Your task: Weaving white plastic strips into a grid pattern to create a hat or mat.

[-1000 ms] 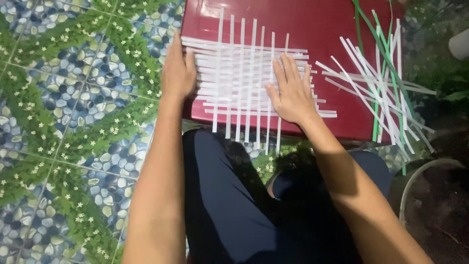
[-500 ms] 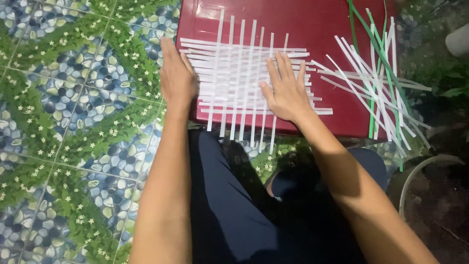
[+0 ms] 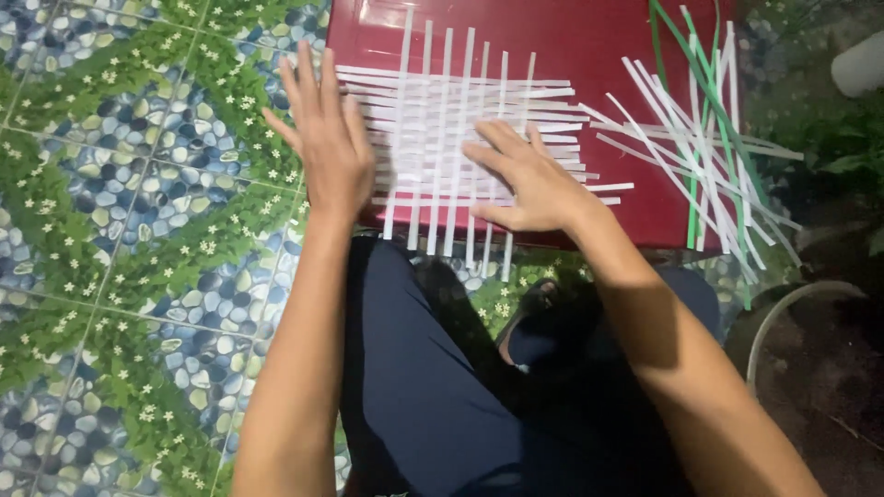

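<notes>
My left hand (image 3: pixel 330 147) lies flat, fingers released, at the woven mat's (image 3: pixel 460 138) nine o'clock edge. My right hand (image 3: pixel 529 179) presses its five o'clock corner, fingers spread, grasping nothing.

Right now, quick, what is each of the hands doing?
Left hand: open, flat at the left edge of the woven white paper-strip mat, holding nothing.
Right hand: open, pressing flat on it.

Red stool (image 3: pixel 599 37) top edge cropped

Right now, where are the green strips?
In the head view, the green strips lie on the right side of the red table, mixed into the loose white strips, right of the right hand.
</notes>
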